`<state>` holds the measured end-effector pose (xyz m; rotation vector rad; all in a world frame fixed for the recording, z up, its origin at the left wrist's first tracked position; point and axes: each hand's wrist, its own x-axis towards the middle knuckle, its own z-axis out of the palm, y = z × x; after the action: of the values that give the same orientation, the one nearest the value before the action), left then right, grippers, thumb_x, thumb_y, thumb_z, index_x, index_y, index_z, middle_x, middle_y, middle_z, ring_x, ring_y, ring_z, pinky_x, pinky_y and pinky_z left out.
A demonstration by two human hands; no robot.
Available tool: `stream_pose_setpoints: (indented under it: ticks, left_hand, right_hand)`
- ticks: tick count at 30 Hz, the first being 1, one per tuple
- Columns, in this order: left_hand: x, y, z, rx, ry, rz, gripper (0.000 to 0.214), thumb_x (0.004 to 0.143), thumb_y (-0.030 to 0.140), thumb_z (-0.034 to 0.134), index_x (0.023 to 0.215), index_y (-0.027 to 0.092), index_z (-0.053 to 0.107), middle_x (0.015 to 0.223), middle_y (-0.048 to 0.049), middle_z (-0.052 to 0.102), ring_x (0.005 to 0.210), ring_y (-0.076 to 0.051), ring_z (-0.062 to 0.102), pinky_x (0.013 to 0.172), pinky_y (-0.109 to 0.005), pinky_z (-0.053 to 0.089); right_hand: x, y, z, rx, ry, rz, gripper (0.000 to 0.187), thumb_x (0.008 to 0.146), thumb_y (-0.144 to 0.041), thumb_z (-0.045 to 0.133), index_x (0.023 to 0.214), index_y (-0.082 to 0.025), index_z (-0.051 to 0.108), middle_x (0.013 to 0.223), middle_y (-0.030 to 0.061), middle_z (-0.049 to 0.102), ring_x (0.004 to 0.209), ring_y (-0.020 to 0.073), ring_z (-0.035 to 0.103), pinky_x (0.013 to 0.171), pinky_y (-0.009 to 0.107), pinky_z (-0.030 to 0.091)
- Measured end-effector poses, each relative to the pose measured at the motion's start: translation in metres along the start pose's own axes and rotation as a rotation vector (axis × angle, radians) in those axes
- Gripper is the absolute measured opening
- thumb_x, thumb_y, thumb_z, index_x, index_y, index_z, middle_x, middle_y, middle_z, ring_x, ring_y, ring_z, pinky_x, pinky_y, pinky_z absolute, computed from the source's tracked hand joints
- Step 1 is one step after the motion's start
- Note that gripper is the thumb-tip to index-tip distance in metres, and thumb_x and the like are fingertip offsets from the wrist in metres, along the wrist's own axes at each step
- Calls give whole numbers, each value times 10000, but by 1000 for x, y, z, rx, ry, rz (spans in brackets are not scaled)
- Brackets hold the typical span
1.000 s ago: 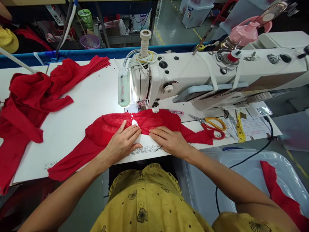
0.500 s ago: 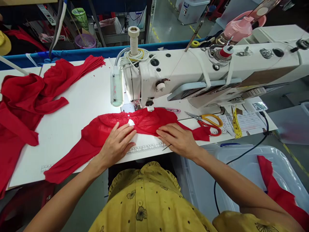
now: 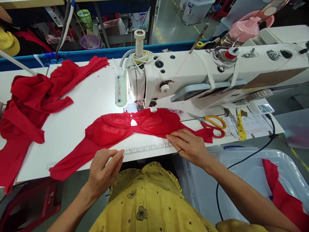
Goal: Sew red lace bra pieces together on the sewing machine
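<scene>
A red lace bra (image 3: 108,129) lies spread on the white sewing table, its upper middle edge close to the needle area of the sewing machine (image 3: 152,77). My right hand (image 3: 190,145) is closed at the bra's lower edge, fingertips pinching the fabric. A thin dark pointed tool (image 3: 177,152) sticks out from beneath that hand; its kind is hidden. My left hand (image 3: 105,172) is off the bra, at the table's front edge by the printed ruler (image 3: 145,149). Its thumb and fingers are drawn together; anything between them is too small to make out.
More red garments (image 3: 29,106) are piled at the left. Right of the bra lie scissors (image 3: 210,122), pink-handled snips (image 3: 177,111), a yellow tape measure (image 3: 240,125) and a paper sheet (image 3: 257,124). A clear plastic bin (image 3: 241,193) with red fabric stands below the table's right side.
My left hand has left the bra's middle and drawn back toward me and left, its fingers closing together. My right hand has shifted slightly along the bra's lower edge. The bra lies much the same.
</scene>
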<state>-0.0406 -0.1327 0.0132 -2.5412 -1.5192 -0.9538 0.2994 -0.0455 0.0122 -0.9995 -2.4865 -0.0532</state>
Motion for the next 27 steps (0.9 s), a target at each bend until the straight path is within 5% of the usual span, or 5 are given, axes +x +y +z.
stream_pose_setpoints:
  ticks: [9,15,18,23,27]
  left_hand:
    - [1,53,38,-530,-78,-216,284,937,108,593,1191,227,638,844,-28,709,728,-144,657,659,-258,511]
    - [22,67,46,-1020,-317,-797,261,992,408,547,1006,198,700,776,-16,684,588,-118,646,527,-226,534]
    - [36,69,50,-1256,-362,-1027,397,941,539,600,1045,167,692,885,-64,733,733,-170,728,665,-288,621]
    - [55,66,59,-1562,-207,-1222,482,886,566,682,1137,156,641,1203,-152,719,1106,-263,715,1010,-444,570]
    - [62,56,58,-1566,-1,-1201,416,863,559,704,1016,180,624,1071,-83,735,986,-205,719,883,-361,595]
  right_hand:
    - [-6,-3,1,-56,-63,56,192,981,-214,602,1139,-196,710,999,48,732,911,158,623,609,250,437]
    - [-7,-2,8,-206,-111,-24,224,963,-133,560,1140,-159,694,997,72,724,883,173,601,559,267,404]
    - [-5,-5,5,-239,-51,-93,214,939,-107,576,1118,-140,688,948,64,727,843,172,605,626,281,452]
    - [1,-22,-11,-189,27,-132,248,925,-121,601,1159,-167,667,891,52,716,799,165,620,645,283,458]
    - [9,-52,-20,49,-8,-186,162,937,-129,584,1055,-143,694,812,35,690,699,133,598,545,258,428]
